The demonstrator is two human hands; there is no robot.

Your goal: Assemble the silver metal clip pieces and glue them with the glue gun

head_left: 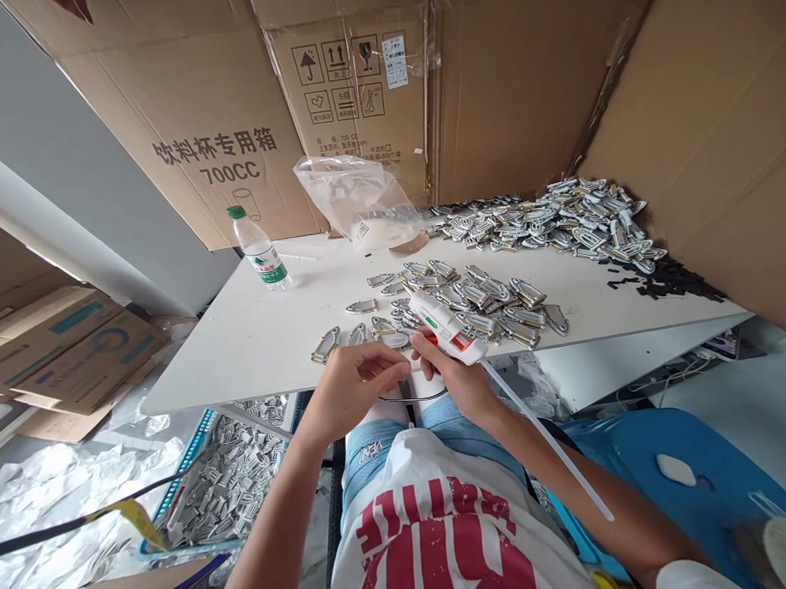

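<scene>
My right hand (457, 380) grips a white glue gun (447, 329) with an orange trigger; a long translucent glue stick (546, 439) sticks out behind it. Its nozzle points up and left over the table's front edge. My left hand (354, 386) sits just left of it, fingers pinched around something small that I cannot make out. In front of both hands several silver shield-shaped metal pieces (471, 300) lie spread on the white table (252, 334).
A bigger heap of the metal pieces (558, 224) and small black parts (673, 280) lie at the back right. A water bottle (259, 252) and a plastic bag (364, 201) stand near cardboard boxes (232, 120). A tray of pieces (228, 481) sits under the table, a blue stool (689, 473) at right.
</scene>
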